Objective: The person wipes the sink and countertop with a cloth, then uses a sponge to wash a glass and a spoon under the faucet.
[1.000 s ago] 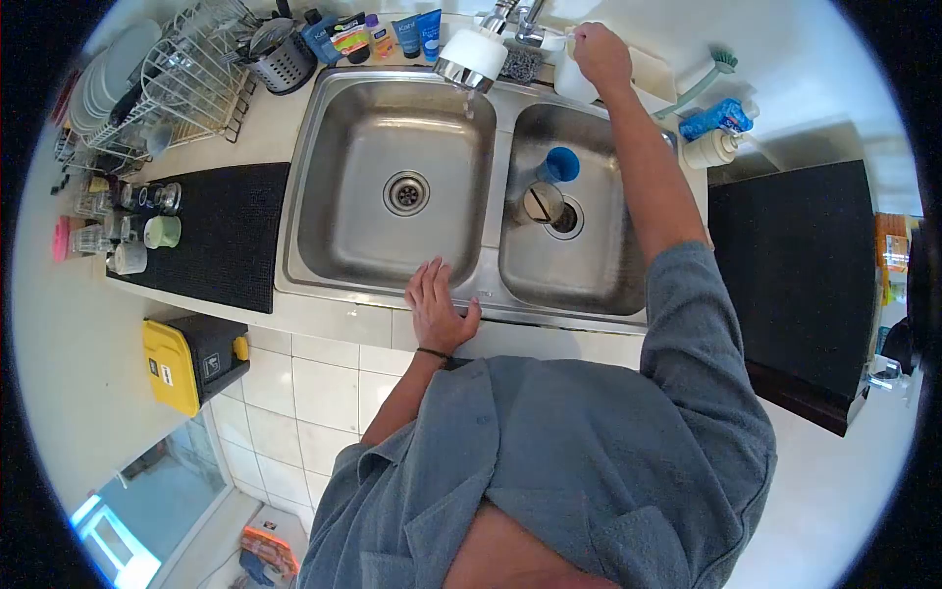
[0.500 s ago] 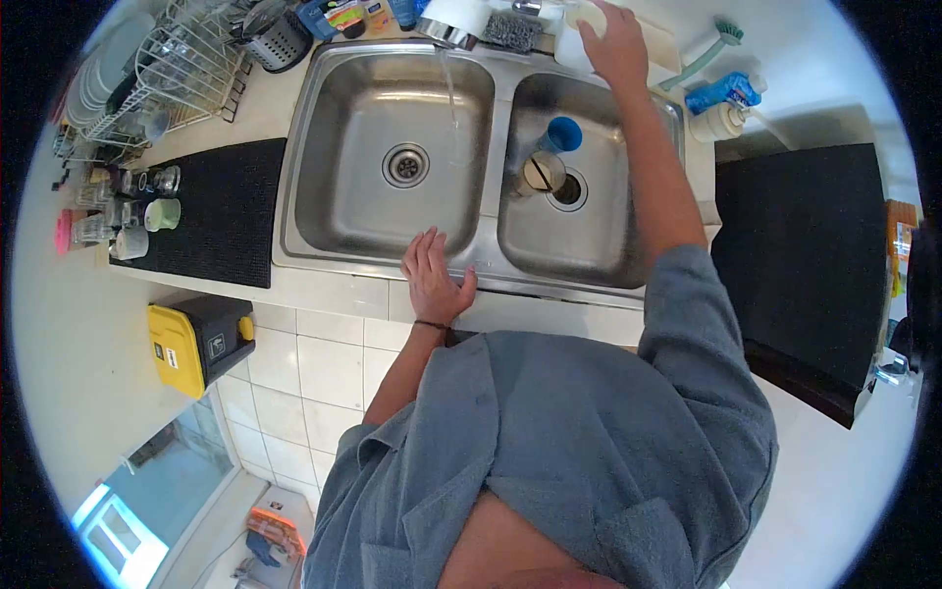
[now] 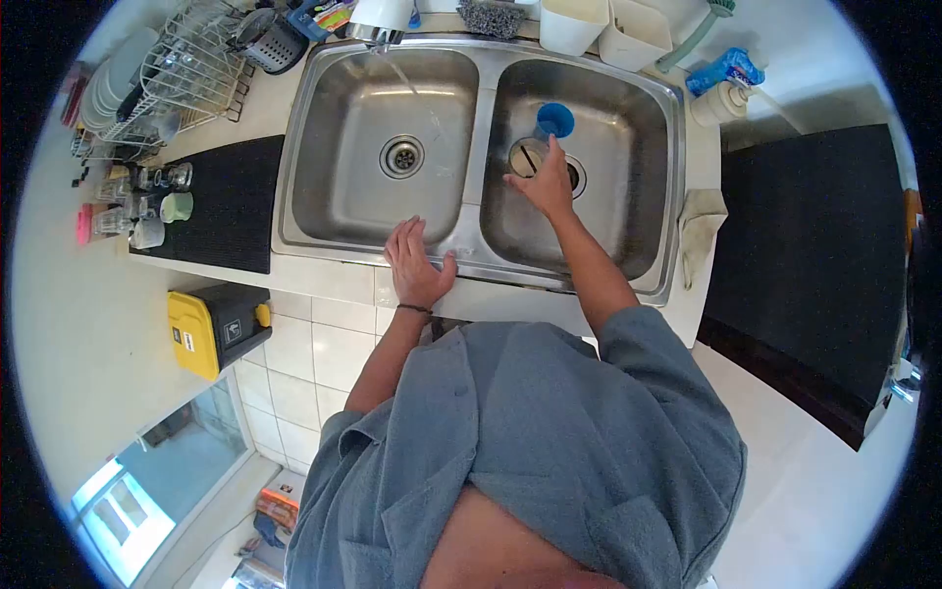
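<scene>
Lighting is bright. White-framed glass window (image 3: 120, 518), lower left, is overexposed with blue fringing. Stainless-steel double sink (image 3: 475, 137), upper centre, shows glare. Fisheye distortion bends edges; corners are black.

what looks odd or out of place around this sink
Only one thing: the faucet runs into the left basin with no dish under its stream, while the right hand is at the clear cup in the right basin. That looks a bit wasteful. Nothing appears spilled or damaged.
</scene>
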Demonstrator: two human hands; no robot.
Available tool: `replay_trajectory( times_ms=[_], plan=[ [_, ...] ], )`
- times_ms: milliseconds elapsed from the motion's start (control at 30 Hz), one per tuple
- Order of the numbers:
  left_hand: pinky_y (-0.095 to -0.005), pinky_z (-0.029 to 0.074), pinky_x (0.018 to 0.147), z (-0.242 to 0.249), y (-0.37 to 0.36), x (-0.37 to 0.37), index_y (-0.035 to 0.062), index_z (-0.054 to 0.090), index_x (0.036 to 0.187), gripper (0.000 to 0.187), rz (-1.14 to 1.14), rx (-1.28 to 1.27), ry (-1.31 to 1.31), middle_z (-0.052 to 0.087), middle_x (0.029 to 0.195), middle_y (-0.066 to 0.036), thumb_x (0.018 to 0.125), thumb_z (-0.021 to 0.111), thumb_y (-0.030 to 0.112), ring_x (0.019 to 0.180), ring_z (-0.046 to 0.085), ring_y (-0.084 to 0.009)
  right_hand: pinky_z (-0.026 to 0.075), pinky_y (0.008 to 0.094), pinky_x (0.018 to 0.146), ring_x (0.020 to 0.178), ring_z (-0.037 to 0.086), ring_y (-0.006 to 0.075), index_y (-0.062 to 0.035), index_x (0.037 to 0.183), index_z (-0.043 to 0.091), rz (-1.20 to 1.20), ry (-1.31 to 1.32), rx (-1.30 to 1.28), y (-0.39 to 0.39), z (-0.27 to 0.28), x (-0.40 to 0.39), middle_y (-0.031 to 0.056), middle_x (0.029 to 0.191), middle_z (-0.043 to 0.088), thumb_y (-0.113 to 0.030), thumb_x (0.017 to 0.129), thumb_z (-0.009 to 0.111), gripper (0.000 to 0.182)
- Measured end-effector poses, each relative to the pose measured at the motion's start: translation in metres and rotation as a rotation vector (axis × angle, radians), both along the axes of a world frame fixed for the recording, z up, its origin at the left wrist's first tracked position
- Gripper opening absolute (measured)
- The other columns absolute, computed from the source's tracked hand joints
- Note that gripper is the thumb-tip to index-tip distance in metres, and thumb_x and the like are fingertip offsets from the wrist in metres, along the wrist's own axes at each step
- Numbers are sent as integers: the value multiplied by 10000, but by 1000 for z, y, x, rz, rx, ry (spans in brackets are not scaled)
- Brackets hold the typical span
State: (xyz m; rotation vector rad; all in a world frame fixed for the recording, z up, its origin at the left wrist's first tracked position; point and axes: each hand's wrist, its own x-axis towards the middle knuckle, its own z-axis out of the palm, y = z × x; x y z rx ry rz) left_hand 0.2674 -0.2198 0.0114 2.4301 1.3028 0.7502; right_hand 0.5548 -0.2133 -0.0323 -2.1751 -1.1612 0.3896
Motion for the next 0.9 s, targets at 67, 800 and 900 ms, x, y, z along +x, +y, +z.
replay_trajectory(
  times_ms=[67, 800, 900],
  plan=[
    [-531, 294, 1069, -2, 0, 0, 18, 449, 1299, 699, 8, 6, 1, 498, 1314, -184, 682, 718, 205, 1246, 416, -397, 437, 481, 1009, 1230, 469, 424, -7, 1449, 232, 0, -15, -46, 7, -5, -2, 255, 1325, 432, -378, 618, 895, 1126],
    [-511, 305, 1050, 13, 15, 3, 6, 425, 1331, 714, -73, -220, -176, 489, 1306, -189, 721, 729, 218, 1236, 420, -391, 441, 425, 1022, 1208, 534, 352, -44, 1411, 360, -58, 116, -13, -47, 25, -5, 208, 1360, 477, -347, 616, 867, 991],
    [-499, 314, 1064, 10, 35, 28, 0, 392, 1365, 786, -292, -329, -295, 472, 1339, -208, 719, 765, 248, 1252, 418, -407, 456, 409, 1006, 1170, 567, 331, -50, 1418, 350, -61, 192, 17, -56, 59, -14, 198, 1316, 516, -334, 598, 884, 1019]
  ],
)
